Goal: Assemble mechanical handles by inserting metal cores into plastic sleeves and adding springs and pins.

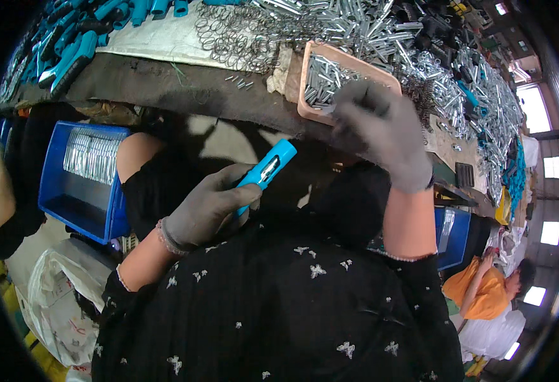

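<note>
In front of you stretches a long table with a worn, dark brown surface, partly covered by a pale, whitish cloth sheet. To your right, bright white rectangular windows sit spaced along a dim grey wall, with a larger glaring white opening farther up and a dark straight beam near it. Down at your left, a patch of pale floor shows in softer light.

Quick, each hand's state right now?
Left hand: closed around a blue handle.
Right hand: blurred, near the peach tray; grip cannot be told.
</note>
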Motion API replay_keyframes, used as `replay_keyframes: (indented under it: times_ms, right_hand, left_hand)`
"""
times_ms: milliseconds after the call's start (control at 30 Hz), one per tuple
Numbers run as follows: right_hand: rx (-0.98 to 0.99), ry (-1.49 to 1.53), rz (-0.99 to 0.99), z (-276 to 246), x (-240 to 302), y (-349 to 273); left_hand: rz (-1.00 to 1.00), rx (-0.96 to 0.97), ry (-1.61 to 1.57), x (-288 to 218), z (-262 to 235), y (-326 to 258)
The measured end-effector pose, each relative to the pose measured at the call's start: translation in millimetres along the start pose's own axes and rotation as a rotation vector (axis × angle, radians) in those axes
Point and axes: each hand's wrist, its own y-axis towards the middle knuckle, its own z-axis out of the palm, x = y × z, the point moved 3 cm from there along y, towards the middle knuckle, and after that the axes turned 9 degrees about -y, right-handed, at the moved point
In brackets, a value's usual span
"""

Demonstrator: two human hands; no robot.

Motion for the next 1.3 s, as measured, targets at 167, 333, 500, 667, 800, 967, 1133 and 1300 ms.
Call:
replay_keyframes:
  times_ms: [167,333,500,667,800,967,1133,1300]
  right_hand:
    - [-0.095,-0.258,-0.592,64.2,-6.8,-31.4]
    - [-0.221,-0.305,-0.687,81.0,-11.7,-31.6]
    - [-0.390,-0.435,-0.829,90.7,-15.4,-40.2]
    - [-0.256,-0.558,-0.828,89.0,-6.3,-35.2]
    - [-0.060,-0.625,-0.892,84.3,-3.3,-26.8]
    - [-0.001,-0.454,-0.826,78.5,-13.2,-26.6]
    - [-0.094,-0.175,-0.501,70.8,-25.8,-39.2]
    - [-0.191,-0.165,-0.535,84.8,-32.1,-47.0]
  left_hand:
    - [-0.015,0.000,0.031,1.0,-0.6,4.3]
    - [-0.027,-0.005,0.024,0.4,-0.1,3.8]
    - [-0.086,0.018,-0.032,5.1,-0.7,5.4]
    - [0.021,0.009,0.209,10.2,-1.0,9.6]
    - [0.073,0.024,0.317,9.3,-0.2,9.3]
    - [0.014,0.070,0.230,8.7,0.5,7.4]
    - [-0.021,0.040,0.085,8.4,-4.3,3.1]
    - [-0.018,0.046,0.125,9.6,-3.4,4.7]
